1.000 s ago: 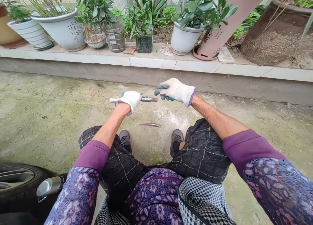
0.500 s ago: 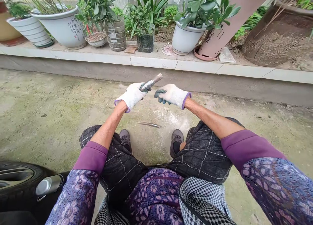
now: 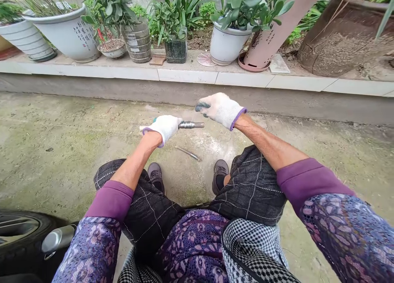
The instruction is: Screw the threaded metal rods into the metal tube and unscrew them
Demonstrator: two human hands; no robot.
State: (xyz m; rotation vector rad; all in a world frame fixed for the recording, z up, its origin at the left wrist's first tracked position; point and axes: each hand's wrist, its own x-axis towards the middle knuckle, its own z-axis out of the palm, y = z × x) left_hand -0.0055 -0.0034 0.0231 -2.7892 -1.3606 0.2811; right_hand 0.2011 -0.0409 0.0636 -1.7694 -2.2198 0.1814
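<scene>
My left hand (image 3: pixel 164 127), in a white work glove with purple cuff, is closed round a stick wound with shiny silver wire (image 3: pixel 188 125). The stick lies nearly level, its wound part and bare end jutting out to the right. My right hand (image 3: pixel 221 108), gloved alike with dark fingertips, is held above and right of that end, apart from it. Its fingers are curled together in a pinch; what they hold is too fine to make out. On the ground below lies a second thin rod (image 3: pixel 189 153) with a silvery wound part.
A tiled ledge (image 3: pixel 186 76) runs across ahead with several potted plants, among them a white pot (image 3: pixel 227 44) and a large brown pot (image 3: pixel 334 49). A tyre (image 3: pixel 23 229) and a metal cylinder (image 3: pixel 57 240) stand at lower left. My shoes (image 3: pixel 221 172) rest on the concrete.
The wound stick has turned from slanting upward to nearly level and is lower. My right hand has risen slightly and moved right, away from my left hand.
</scene>
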